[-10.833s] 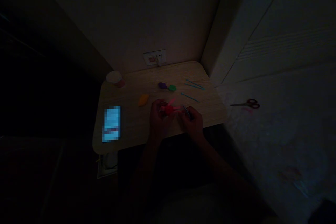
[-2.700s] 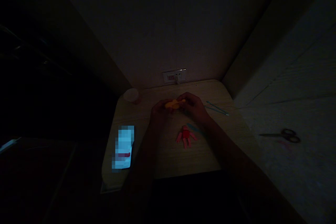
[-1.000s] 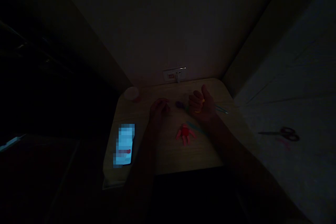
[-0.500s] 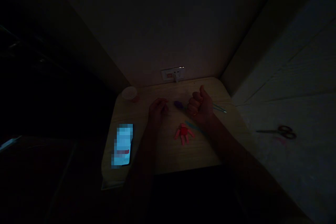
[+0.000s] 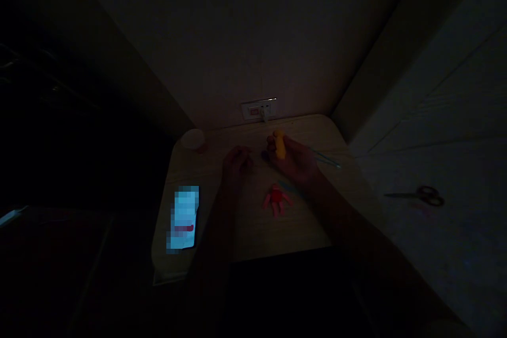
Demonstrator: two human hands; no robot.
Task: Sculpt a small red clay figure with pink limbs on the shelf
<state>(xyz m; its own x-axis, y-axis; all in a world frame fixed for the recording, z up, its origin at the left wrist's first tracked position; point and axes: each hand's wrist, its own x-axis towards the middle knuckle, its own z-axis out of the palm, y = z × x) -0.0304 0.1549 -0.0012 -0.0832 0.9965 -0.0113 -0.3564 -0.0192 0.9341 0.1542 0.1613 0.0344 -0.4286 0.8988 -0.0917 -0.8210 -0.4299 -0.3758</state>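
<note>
My right hand (image 5: 297, 161) is closed around a yellow-orange lump (image 5: 280, 144) that looks like modelling clay, long and rounded, raised over the table. To its left, my left hand (image 5: 236, 162) rests with curled fingers; whatever they hold, if anything, is lost in the dark. Between the hands lies a dark purple piece (image 5: 265, 156), partly hidden by the right hand. Nearer to me, a small pink figure with a red middle (image 5: 276, 198) lies flat, arms and legs spread. A bluish strip (image 5: 287, 186) lies beside it, partly under my right wrist.
A phone with a lit screen (image 5: 184, 216) lies at the left of the wooden table (image 5: 253, 243). A pale round tub (image 5: 193, 139) stands at the back left. Thin greenish sticks (image 5: 327, 158) lie at the right. Scissors (image 5: 420, 196) lie on the pale surface beyond. A wall socket (image 5: 259, 110) is behind.
My right hand has turned and shifted slightly left, its thumb lowered, so the yellow-orange lump now shows. My left hand has barely moved. The view has shifted a little.
</note>
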